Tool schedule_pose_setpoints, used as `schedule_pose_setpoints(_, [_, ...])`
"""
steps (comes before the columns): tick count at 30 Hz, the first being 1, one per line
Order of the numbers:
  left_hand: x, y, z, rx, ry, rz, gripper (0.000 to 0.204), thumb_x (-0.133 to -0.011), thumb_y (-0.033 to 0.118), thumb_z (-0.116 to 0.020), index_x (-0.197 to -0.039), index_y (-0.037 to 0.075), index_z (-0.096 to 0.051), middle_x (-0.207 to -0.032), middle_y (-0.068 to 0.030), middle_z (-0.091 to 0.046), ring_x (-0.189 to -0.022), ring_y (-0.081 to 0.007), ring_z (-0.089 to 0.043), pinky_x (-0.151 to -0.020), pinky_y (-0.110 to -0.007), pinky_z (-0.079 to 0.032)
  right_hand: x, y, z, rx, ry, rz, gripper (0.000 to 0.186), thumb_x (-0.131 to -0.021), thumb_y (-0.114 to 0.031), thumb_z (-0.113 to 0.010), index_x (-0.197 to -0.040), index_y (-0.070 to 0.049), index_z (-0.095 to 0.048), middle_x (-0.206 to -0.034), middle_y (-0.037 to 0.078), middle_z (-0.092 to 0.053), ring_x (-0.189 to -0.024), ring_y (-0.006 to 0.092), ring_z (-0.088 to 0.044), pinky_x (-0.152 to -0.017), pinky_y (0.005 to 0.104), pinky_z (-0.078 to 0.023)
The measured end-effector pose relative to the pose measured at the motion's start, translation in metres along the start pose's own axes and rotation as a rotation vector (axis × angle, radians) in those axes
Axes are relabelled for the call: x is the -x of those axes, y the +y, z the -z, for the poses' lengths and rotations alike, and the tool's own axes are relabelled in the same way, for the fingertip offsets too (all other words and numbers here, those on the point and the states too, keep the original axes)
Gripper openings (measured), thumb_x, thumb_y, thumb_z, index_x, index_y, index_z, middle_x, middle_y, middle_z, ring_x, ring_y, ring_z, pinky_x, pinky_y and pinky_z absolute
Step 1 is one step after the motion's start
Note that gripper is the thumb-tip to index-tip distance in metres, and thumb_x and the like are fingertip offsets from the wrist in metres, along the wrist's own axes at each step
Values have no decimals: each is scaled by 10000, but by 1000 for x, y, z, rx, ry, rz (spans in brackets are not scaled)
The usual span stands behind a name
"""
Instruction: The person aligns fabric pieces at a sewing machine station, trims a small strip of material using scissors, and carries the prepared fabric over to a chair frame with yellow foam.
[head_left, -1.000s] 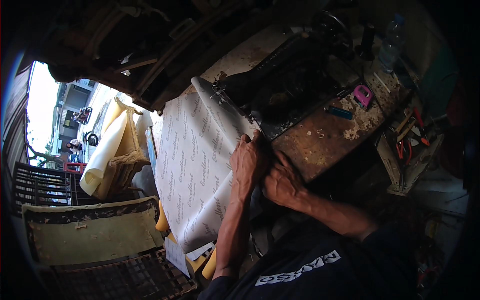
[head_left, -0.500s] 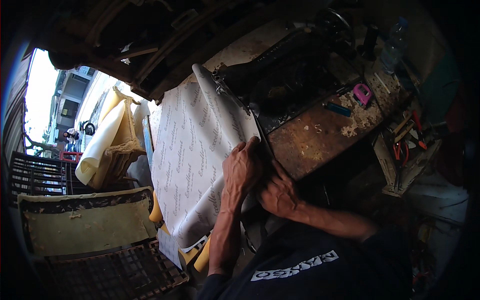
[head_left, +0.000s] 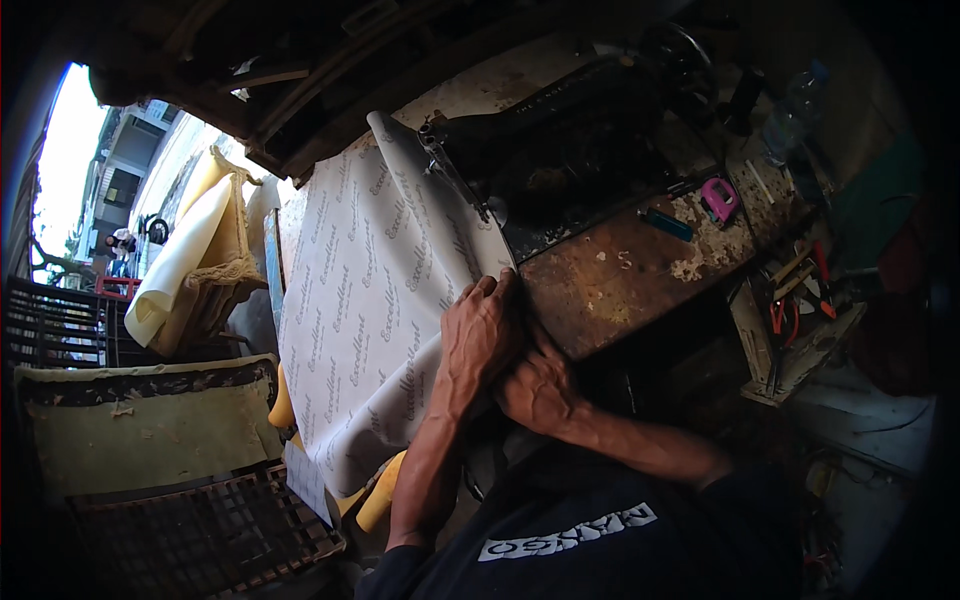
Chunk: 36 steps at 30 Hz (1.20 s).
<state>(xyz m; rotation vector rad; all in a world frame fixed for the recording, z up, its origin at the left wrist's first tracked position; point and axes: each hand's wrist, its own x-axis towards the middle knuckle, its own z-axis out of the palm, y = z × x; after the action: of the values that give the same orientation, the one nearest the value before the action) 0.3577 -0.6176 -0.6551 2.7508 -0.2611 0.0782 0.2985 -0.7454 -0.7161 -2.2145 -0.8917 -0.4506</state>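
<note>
A white sheet with repeated grey printing point(head_left: 345, 300) lies under the front of a black sewing machine point(head_left: 545, 150), its right edge running past the presser foot. My left hand point(head_left: 480, 335) pinches that edge just in front of the machine. My right hand point(head_left: 535, 385) is curled low against the same edge, below and right of the left; its fingertips are partly hidden, so what they hold is unclear.
The worn table point(head_left: 590, 300) carries a pink tool point(head_left: 720, 200), a teal object point(head_left: 668, 224) and a plastic bottle point(head_left: 795, 120). A wooden tool box point(head_left: 760, 350) hangs at right. At left are foam pieces point(head_left: 180, 270) and a padded frame point(head_left: 150, 430); outside, a distant person point(head_left: 123, 245).
The whole scene has shifted a little leftward in view as the camera moved. Both my hands stay on the sheet's edge, with only slight movement of the fingers.
</note>
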Motion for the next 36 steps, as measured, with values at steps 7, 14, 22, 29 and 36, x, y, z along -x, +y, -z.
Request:
schedule_pose_setpoints(7, [3,-7,-6,-72,29,37,489,-909,82,-579,-1395,84,-636,-1106,-165,-680,-1032,-379,-686,-817,-472,-585,-16,-1,8,-101,-22,-31,450,-765,-148,-712,-1150,82,-745,-1167,316,-710,-1261,458,-637,-1258,592,-309])
schedule_pose_setpoints(14, [-10,-22,-14,-42,70,63,480,-903,109,-604,-1380,135,-654,-1026,-177,-653,-1010,-400,-678,-809,-490,-554,-25,4,4,-89,-60,-35,479,-748,-128,-713,-1162,112,-731,-1200,317,-707,-1269,455,-632,-1271,563,-302])
schedule_pose_setpoints(22, [-37,-21,-17,-43,82,36,436,-943,106,-568,-1367,147,-662,-1026,-178,-656,-1014,-393,-684,-798,-489,-560,-39,23,8,-98,-32,-93,481,-826,-201,-686,-1197,102,-727,-1281,331,-672,-1346,486,-552,-1282,540,-288])
schedule_pose_setpoints(29, [-46,-28,-13,-75,53,37,390,-982,128,-544,-1358,126,-646,-1091,-175,-678,-1015,-394,-693,-801,-507,-575,-53,26,6,-223,68,-66,512,-749,-124,-696,-1180,151,-707,-1317,412,-612,-1369,554,-502,-1259,548,-319])
schedule_pose_setpoints(36, [7,-14,-7,-221,281,181,504,-965,115,-562,-1470,109,-571,-1181,-167,-630,-1103,-342,-617,-938,-475,-473,-27,22,7,-98,-106,-28,452,-806,-117,-696,-1206,90,-718,-1309,309,-668,-1342,435,-579,-1222,576,-359])
